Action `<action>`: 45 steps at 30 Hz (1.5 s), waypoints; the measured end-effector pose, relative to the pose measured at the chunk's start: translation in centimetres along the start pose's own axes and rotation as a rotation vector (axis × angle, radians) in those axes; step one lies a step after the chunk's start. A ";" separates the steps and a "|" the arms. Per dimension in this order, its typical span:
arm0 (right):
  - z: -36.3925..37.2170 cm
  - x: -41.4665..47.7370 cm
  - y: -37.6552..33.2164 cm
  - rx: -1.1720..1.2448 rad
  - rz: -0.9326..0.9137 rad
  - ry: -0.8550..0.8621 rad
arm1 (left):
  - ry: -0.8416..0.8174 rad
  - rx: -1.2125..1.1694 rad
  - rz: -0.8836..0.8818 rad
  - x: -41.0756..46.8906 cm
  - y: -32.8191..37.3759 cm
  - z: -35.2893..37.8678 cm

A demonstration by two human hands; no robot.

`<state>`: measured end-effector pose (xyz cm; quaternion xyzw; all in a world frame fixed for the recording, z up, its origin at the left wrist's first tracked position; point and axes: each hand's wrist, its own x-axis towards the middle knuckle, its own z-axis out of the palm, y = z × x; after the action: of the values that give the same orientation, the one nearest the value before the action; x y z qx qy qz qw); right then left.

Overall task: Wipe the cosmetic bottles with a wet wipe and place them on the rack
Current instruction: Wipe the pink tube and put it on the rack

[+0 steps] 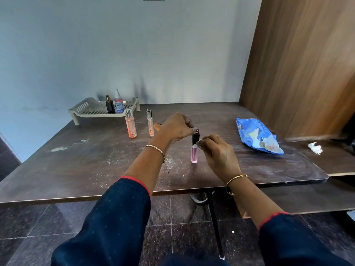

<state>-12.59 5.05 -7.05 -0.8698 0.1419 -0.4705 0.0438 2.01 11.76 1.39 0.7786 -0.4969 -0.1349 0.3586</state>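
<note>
A slim pink bottle (194, 154) with a black cap stands upright on the dark wooden table (86, 169). My left hand (176, 127) pinches its cap from above. My right hand (219, 152) presses a small white wet wipe (197, 144) against the bottle's neck. An orange bottle (131, 125) and a thin tube-shaped bottle (150, 122) stand further back on the table. On the beige perforated rack (90, 110) at the back left stand a black bottle (110, 105) and a clear spray bottle with a blue label (119, 102).
A blue wet-wipe pack (255, 135) lies open on the right of the table. A crumpled used wipe (315, 148) sits on a lower shelf beside a wooden panel (307, 64). White dusty smears mark the tabletop. The wall stands right behind the rack.
</note>
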 end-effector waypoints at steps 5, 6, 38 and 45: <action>0.7 0.8 -1.3 0.360 0.362 0.169 | -0.074 -0.111 0.031 0.0 -0.1 -0.5; 0.9 0.6 -1.6 0.416 0.438 0.156 | -0.094 -0.131 0.038 0.1 -0.2 -0.7; 0.9 2.2 -1.7 0.594 0.590 0.197 | 0.090 -0.290 -0.114 -1.8 0.0 0.5; 2.0 0.0 -1.8 0.492 0.698 0.099 | 0.063 -0.331 -0.151 -1.7 -0.1 0.3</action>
<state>-10.59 6.66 -7.78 -0.7095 0.3131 -0.4887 0.3998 1.16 13.14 0.86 0.7481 -0.3965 -0.2169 0.4859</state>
